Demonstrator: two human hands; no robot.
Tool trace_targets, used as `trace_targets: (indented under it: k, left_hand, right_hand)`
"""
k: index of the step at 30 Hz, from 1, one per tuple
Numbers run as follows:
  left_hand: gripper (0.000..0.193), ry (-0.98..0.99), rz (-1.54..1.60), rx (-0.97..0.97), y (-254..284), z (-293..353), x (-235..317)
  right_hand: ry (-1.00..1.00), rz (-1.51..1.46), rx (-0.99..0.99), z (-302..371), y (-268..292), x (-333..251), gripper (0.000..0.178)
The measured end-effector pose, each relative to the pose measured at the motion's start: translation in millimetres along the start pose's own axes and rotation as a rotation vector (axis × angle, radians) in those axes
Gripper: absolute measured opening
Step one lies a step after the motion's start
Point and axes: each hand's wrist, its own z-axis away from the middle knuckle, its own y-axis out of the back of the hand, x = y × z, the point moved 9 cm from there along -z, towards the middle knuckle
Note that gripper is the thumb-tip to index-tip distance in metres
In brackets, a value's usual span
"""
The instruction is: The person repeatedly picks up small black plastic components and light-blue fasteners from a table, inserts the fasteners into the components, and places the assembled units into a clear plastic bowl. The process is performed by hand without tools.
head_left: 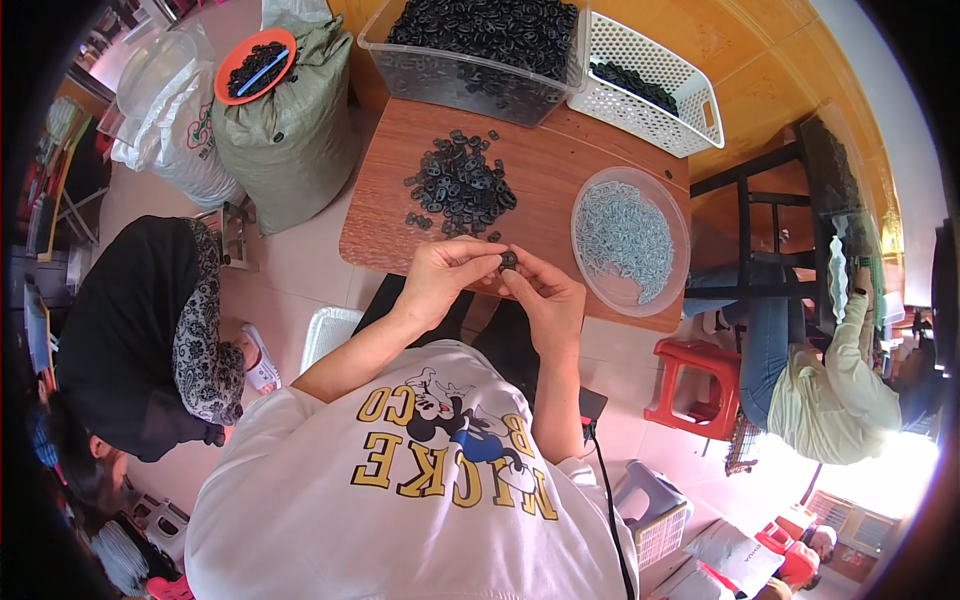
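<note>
Over the near edge of the brown table (400,160), my left hand (445,278) and my right hand (545,292) meet, both closed in a pinch on one small black oval plastic part (508,261). Its finer details are hidden by my fingertips. Just beyond my hands lies a loose pile of similar black parts (465,185), a few of them scattered at its edge. To the right of the pile stands a round clear tub (581,235) holding many small silvery metal pieces (625,235), too small to tell their exact kind.
A clear bin (470,95) full of black parts and a white perforated basket (700,135) stand at the table's far side. Left are a stuffed sack (290,150) with an orange dish (222,90) on top and a person in black (130,330). A red stool (695,385) stands right.
</note>
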Motion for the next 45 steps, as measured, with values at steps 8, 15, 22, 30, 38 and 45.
trace_targets:
  k: [8, 15, 22, 30, 38, 45]
  left_hand:
    - [0.019, -0.027, -0.061, -0.025, -4.0, -0.5, 7.8]
    - [0.025, -0.046, 0.045, -0.085, -6.2, -0.3, 1.9]
    - [0.024, -0.194, -0.068, -0.117, -4.0, 0.7, 8.3]
    - [0.021, -0.390, -0.352, -0.031, -6.4, 13.5, 31.9]
    - [0.046, -0.309, 0.033, 0.001, 1.8, 5.8, 20.5]
    - [0.036, -0.068, -0.163, -0.065, 8.0, 16.5, -15.2]
  right_hand:
    - [0.008, 0.012, 0.040, 1.3, 0.1, -1.2, 0.031]
    - [0.028, -0.107, 0.059, 4.2, -4.6, -3.8, 0.027]
    - [0.083, -0.127, 0.061, 7.7, -6.7, -6.1, 0.025]
    - [0.142, -0.102, 0.100, 14.2, -14.2, -13.5, 0.022]
    - [0.134, 0.315, 0.032, -37.1, -11.0, -57.8, 0.023]
    - [0.494, 0.081, 0.301, -177.6, 76.3, -163.1, 0.057]
